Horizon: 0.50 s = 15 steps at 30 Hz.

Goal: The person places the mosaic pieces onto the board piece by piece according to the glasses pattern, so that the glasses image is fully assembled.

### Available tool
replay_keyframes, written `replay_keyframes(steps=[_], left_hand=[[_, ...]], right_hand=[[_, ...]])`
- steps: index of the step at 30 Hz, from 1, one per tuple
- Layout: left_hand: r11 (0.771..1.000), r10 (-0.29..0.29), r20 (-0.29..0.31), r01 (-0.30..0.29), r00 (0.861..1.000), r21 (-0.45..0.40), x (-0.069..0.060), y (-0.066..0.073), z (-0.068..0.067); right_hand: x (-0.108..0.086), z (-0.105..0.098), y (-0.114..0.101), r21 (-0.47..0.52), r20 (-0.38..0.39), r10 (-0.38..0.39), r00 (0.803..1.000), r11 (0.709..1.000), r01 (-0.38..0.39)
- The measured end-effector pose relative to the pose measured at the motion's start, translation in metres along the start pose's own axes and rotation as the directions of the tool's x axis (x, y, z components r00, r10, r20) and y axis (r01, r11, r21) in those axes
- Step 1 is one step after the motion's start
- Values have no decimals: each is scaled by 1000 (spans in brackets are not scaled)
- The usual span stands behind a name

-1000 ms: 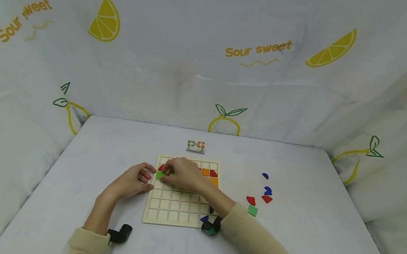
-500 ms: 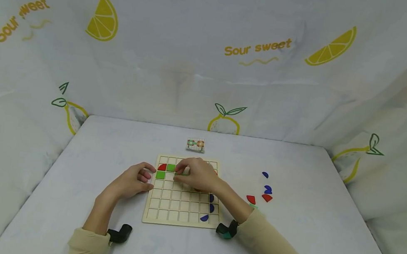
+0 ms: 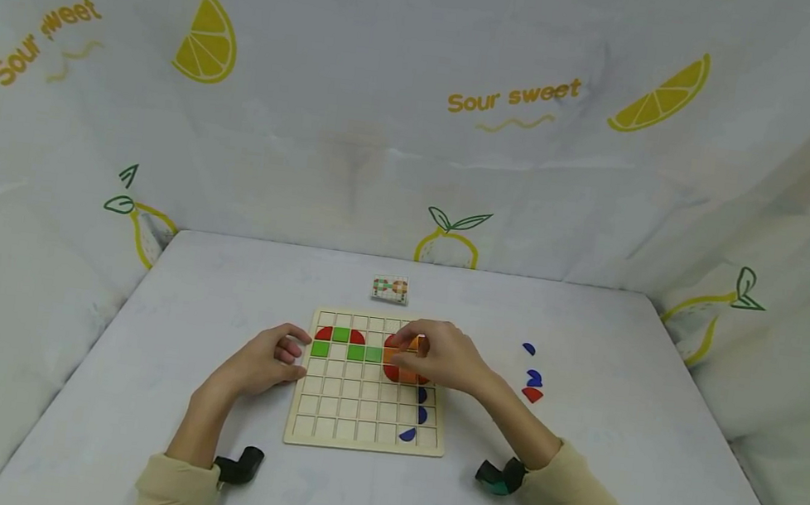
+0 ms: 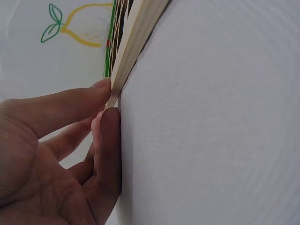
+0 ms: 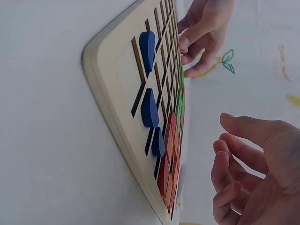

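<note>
My left hand (image 3: 263, 360) touches the left edge of a wooden grid board (image 3: 336, 428) with its thumb and index fingertips. In the left wrist view, the digits meet the board's side. My right hand (image 3: 449, 356) is held over the board's right half. The right wrist view shows its thumb apart from loosely bent fingers, nothing between them. Red quarter-circle pieces (image 3: 324, 333) and green squares (image 3: 341, 334) lie in the board's left cells. Red and orange pieces (image 5: 169, 140) on the right are partly hidden by my right hand. Blue half-circle pieces (image 3: 407, 434) lie down the right side.
Right of the board, several blue half-circles (image 3: 534, 378) and a red quarter-circle (image 3: 532, 394) lie on the white table (image 3: 605, 409). A small pattern card stack (image 3: 390, 289) sits behind the board. My right forearm (image 3: 521, 420) covers part of the tabletop.
My right hand has moved right, from the board's left columns to its right half, uncovering green squares and a red quarter-circle. My left hand has stayed at the edge.
</note>
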<state>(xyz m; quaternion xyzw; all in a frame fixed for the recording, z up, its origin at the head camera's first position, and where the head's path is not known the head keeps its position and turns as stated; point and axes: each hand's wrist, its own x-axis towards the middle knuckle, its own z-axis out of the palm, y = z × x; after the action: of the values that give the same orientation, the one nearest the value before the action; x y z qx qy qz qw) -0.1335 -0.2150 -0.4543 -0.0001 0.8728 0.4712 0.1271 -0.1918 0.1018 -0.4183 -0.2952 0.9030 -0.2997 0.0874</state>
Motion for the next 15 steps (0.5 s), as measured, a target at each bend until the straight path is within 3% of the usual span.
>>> replay_keyframes(steps=[9, 15], left_hand=[[1000, -6, -4, 6, 1000, 0, 1, -3, 0], [1000, -2, 2, 2, 1000, -2, 1, -4, 0]], right_hand=[[-33, -19, 24, 13, -41, 61, 997, 998, -61], [-54, -33, 43, 45, -16, 111, 994, 993, -111]])
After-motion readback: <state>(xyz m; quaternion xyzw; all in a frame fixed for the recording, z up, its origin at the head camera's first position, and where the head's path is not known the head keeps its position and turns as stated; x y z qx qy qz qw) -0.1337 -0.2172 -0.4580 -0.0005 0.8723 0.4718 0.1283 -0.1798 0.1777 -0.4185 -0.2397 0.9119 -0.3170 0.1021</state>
